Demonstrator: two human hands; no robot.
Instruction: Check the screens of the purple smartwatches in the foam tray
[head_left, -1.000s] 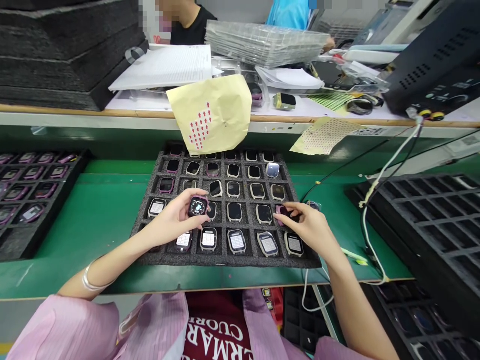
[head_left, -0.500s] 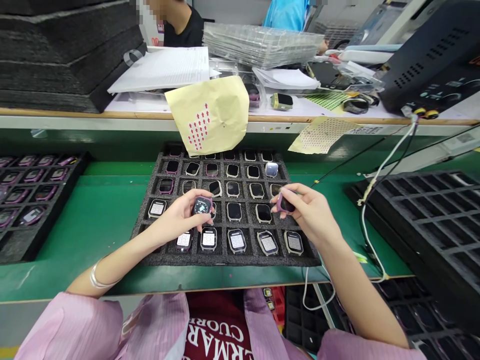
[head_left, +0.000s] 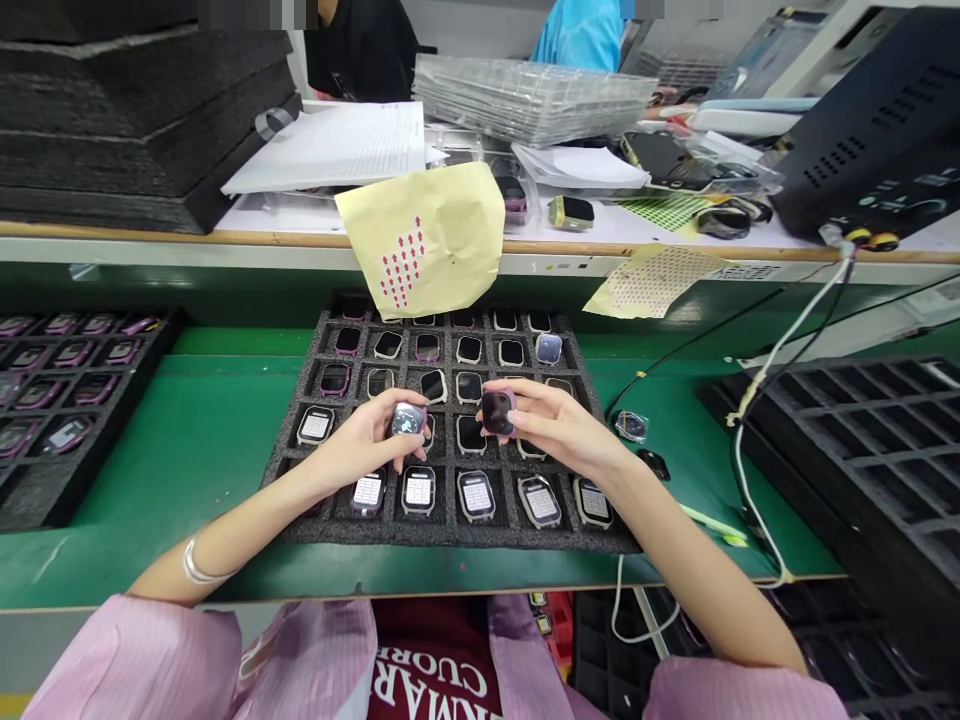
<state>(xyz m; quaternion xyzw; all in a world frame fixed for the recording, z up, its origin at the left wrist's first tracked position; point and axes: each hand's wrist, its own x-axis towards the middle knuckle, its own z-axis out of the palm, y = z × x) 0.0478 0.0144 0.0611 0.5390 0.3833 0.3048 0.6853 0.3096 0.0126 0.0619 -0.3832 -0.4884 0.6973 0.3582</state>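
Observation:
My left hand [head_left: 375, 428] is closed on a smartwatch case [head_left: 407, 421] with a purple frame and a lit dial. In my right hand [head_left: 553, 420] a second purple smartwatch case [head_left: 496, 412] is pinched between thumb and fingers, its screen dark. Both hands hover over a black foam tray [head_left: 442, 530] divided into compartments. Silver and purple watch cases lie in it. Along the front row, several watches, such as one [head_left: 476, 494], show white lit screens. A watch [head_left: 548, 348] at the back right has a pale bluish face. My hands cover some compartments in the middle rows.
Another foam tray [head_left: 161, 345] of purple watches lies at left, and stacked black trays [head_left: 832, 450] stand at right. A white cable [head_left: 742, 450] hangs beside them. Yellow sheets [head_left: 450, 240] droop from the shelf edge [head_left: 285, 243]. A small item [head_left: 632, 426] lies right of my tray.
My right hand has moved left with its purple watch case, now close to my left hand. My left hand stays nearly in place. Small items on the bench at right are now uncovered.

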